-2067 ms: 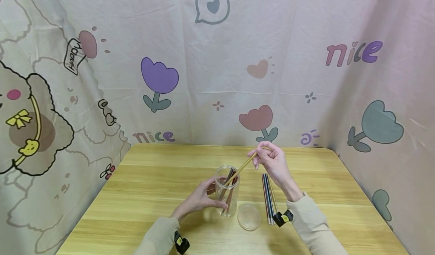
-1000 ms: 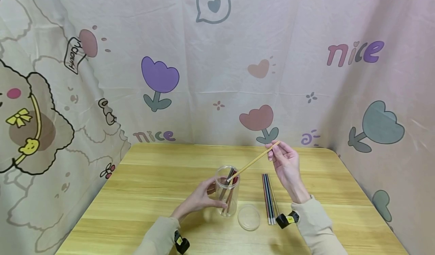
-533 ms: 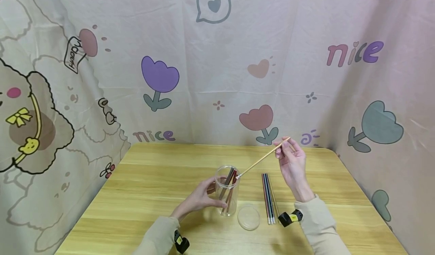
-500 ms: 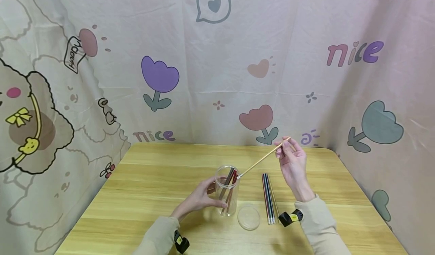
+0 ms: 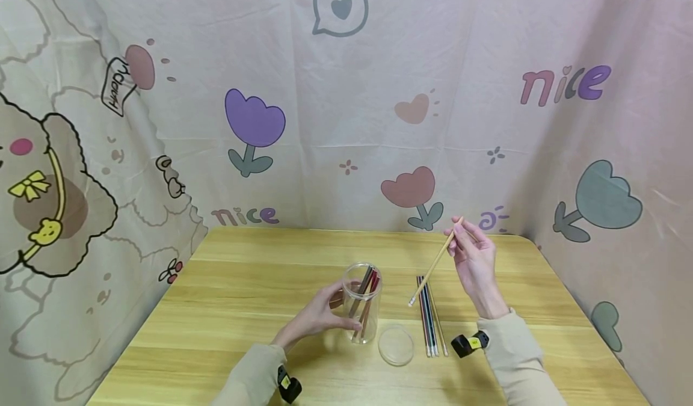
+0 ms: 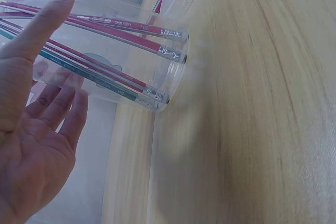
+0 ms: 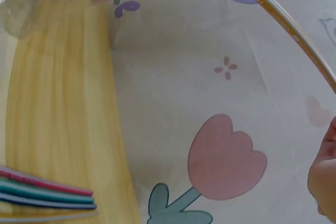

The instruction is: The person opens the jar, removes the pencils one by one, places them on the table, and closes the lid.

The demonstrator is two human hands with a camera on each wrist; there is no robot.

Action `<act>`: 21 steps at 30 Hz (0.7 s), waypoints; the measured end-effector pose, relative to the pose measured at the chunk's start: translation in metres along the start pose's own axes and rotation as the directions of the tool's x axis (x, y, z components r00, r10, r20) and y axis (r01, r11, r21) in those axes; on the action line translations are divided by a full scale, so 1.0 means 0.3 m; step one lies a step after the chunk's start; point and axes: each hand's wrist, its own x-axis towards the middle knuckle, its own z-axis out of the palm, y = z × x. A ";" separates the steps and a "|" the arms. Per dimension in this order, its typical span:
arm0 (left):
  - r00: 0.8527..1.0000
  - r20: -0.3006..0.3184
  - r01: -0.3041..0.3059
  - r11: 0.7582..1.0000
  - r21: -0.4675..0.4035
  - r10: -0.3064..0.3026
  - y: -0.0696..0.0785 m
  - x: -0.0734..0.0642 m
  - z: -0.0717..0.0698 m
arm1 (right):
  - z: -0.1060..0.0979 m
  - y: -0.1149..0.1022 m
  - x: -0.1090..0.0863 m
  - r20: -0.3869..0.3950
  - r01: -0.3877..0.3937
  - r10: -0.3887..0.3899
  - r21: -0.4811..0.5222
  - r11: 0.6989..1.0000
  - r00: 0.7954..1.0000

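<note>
My left hand (image 5: 314, 320) grips a clear plastic jar (image 5: 373, 323) that stands upright on the table. Several pencils (image 5: 370, 292) lean inside it; the left wrist view shows red and green pencils (image 6: 131, 36) with their eraser ends at the jar's bottom. Held up at the right, a yellow pencil (image 5: 435, 265) is pinched near its upper end by my right hand (image 5: 477, 267). Its eraser end points down and left, outside the jar, above a row of pencils (image 5: 426, 325) lying side by side. The right hand is mostly cut off in the right wrist view.
A round clear lid (image 5: 396, 346) lies flat between the jar and the row of pencils. All this is on a wooden table (image 5: 227, 310). A printed cloth (image 5: 335, 93) hangs behind the table and along its sides.
My right hand has drawn the yellow pencil up out of the jar and carried it right, its eraser end now over the row of pencils. The left hand and jar have stayed still.
</note>
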 end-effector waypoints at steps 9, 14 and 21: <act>1.000 -0.004 0.016 1.000 0.011 -0.016 -0.002 -0.003 0.000 | -0.050 0.012 0.003 -0.048 -0.043 0.035 -0.165 0.985 0.998; 1.000 -0.003 0.014 1.000 0.007 -0.014 -0.002 -0.003 0.000 | -0.082 0.018 0.003 -0.048 -0.069 0.058 -0.262 0.963 0.997; 1.000 -0.003 0.019 1.000 0.006 -0.019 0.000 -0.005 0.000 | -0.137 0.031 0.005 -0.066 -0.133 0.116 -0.427 0.894 0.991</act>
